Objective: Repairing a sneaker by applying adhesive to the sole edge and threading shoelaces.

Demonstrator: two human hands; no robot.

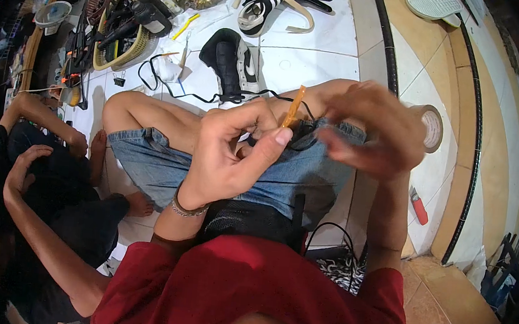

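My left hand (229,153) pinched a thin orange plastic strip (293,106) between thumb and forefinger. My right hand (368,132), blurred, curled its fingers near the strip; their grip could not be determined. A black-and-white shoe (234,63) lay on the white tiled floor (308,48) beyond my knees.

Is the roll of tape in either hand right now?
No, the roll of tape lies on the floor tiles past the right hand, and the left hand pinches a thin orange tool.

At frame centre, the left hand (232,153) pinches a thin orange strip (293,106). The blurred right hand (371,132) hovers just beside it, above denim shorts (165,165).
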